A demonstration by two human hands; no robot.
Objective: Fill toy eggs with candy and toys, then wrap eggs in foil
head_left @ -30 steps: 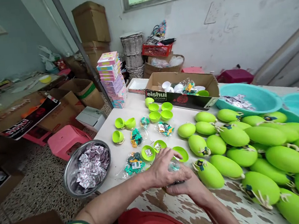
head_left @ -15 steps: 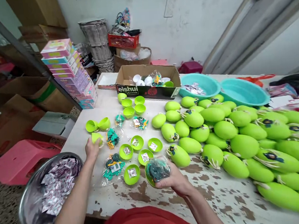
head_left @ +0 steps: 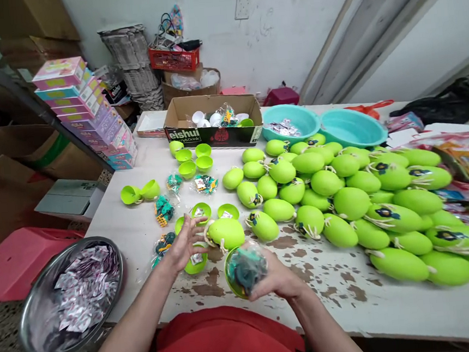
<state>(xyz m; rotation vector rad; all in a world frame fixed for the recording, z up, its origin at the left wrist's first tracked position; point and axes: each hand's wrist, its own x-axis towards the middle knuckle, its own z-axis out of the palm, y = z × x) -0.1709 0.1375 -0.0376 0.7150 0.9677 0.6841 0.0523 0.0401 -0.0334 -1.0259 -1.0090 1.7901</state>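
My right hand point(head_left: 277, 279) is closed around a green shell half point(head_left: 232, 279) stuffed with a clear packet of teal toy parts point(head_left: 246, 268), held just above the table's near edge. My left hand point(head_left: 185, 241) grips the end of another green shell half point(head_left: 226, 233), with small cream claws, right beside and above the filled one. Under and behind my hands lie open green halves with small sachets in them point(head_left: 201, 210) and bagged teal toy pieces point(head_left: 164, 208).
A big pile of closed green eggs point(head_left: 351, 201) covers the table's right half. A steel bowl of silver sachets point(head_left: 70, 294) sits at the left edge. Further back are a cardboard box point(head_left: 213, 135), two teal basins point(head_left: 351, 127), stacked pink cartons point(head_left: 85, 112) and a pink stool point(head_left: 16, 261).
My left hand reached left, picked a green shell half off the table and brought it back next to the filled half in my right hand. The view panned right.
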